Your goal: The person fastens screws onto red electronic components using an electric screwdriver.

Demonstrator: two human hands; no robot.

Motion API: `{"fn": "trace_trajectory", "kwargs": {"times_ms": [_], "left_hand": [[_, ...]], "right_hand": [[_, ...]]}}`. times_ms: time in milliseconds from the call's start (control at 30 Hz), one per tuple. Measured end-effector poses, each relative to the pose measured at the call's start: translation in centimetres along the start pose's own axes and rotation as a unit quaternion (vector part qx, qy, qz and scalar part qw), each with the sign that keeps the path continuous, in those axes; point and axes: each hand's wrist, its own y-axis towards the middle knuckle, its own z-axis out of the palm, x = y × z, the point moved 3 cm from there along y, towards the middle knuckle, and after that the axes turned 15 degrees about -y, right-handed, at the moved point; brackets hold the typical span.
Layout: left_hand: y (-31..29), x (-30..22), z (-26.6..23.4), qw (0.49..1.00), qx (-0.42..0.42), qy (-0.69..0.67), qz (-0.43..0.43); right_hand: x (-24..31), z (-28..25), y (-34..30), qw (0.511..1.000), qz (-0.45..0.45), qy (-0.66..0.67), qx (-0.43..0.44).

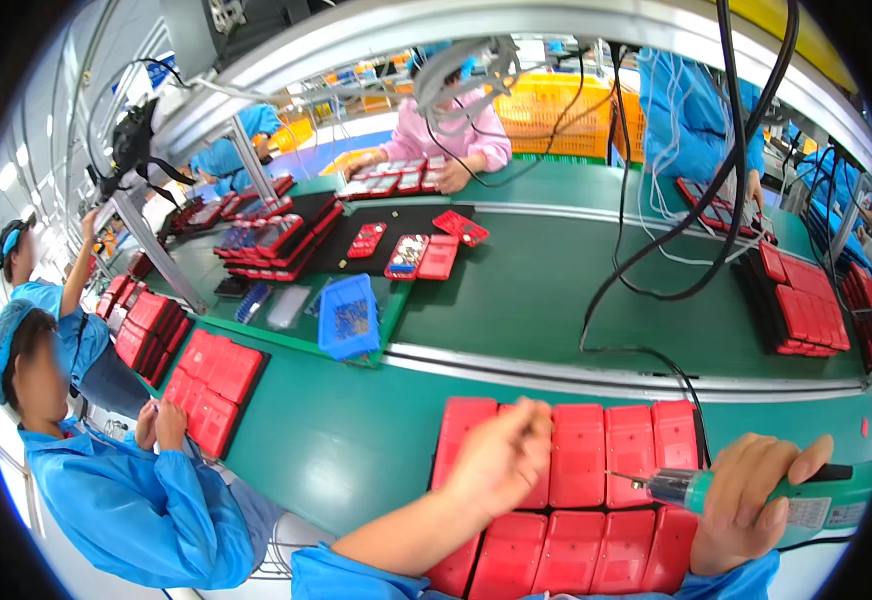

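My right hand [746,495] is wrapped round a green electric screwdriver [694,490]. It lies nearly level, its thin bit pointing left above the red plastic cases [576,455]. The cases sit in two rows on a dark tray in front of me. Over the left part of the far row, my left hand [501,455] is raised with its fingers curled together. Whatever those fingers may hold is too small to make out. My left forearm covers part of the cases.
A blue bin [348,318] of small screws stands on the green bench [326,440] ahead to the left. Black cables [646,290] hang at the right. Stacked red cases [806,305] stand far right. A co-worker in blue [146,500] sits at my left, beside another tray [218,380].
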Motion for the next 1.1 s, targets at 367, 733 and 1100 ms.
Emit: {"fn": "trace_trajectory", "kwargs": {"times_ms": [367,733,1100], "left_hand": [[-4.5,-10.9,-4.2,0.911,0.062,-0.366,0.182],[-5.3,-11.1,-8.9,0.898,-0.070,-0.320,0.293],[-5.2,-10.2,-10.1,0.916,-0.041,-0.298,0.266]], "right_hand": [[-3.8,0.6,-0.7,0.988,0.139,0.031,0.064],[-4.3,0.6,-1.3,0.981,0.162,0.008,0.107],[-4.7,1.5,-1.3,0.970,0.155,-0.027,0.182]]}}
